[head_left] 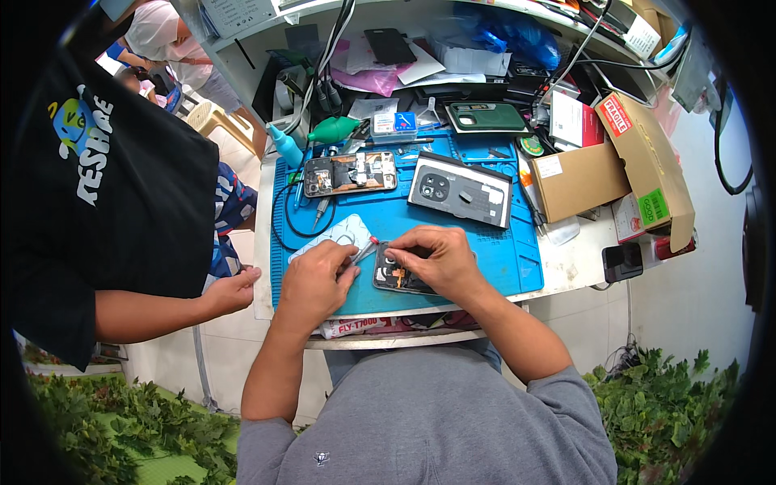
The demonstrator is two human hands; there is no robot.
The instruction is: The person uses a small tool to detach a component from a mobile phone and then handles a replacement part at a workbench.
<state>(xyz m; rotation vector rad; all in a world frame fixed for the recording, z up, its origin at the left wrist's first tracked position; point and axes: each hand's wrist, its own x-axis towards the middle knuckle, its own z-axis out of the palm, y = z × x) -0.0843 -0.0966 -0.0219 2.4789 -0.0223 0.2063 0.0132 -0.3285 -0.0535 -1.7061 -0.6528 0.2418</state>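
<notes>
On the blue repair mat point(501, 271) near the bench's front edge lies an opened phone point(390, 276) with its inner parts bare. Over its right part reaches my right hand point(440, 259), thumb and fingertips pinched together at the upper edge. Whatever sits in that pinch is too small to make out. My left hand point(315, 279) is closed on slim metal tweezers point(365, 250) that slant toward the phone, with a red spot near their far end. Partly under the left hand is a pale patterned flat piece point(343, 233).
Behind lie another opened phone point(352, 174), a black phone back panel point(461, 192) and a green case point(487, 117). Cardboard boxes point(578, 182) stand at the right. A cable point(288, 234) loops on the mat's left. Close at my left stands a person in black point(137, 202).
</notes>
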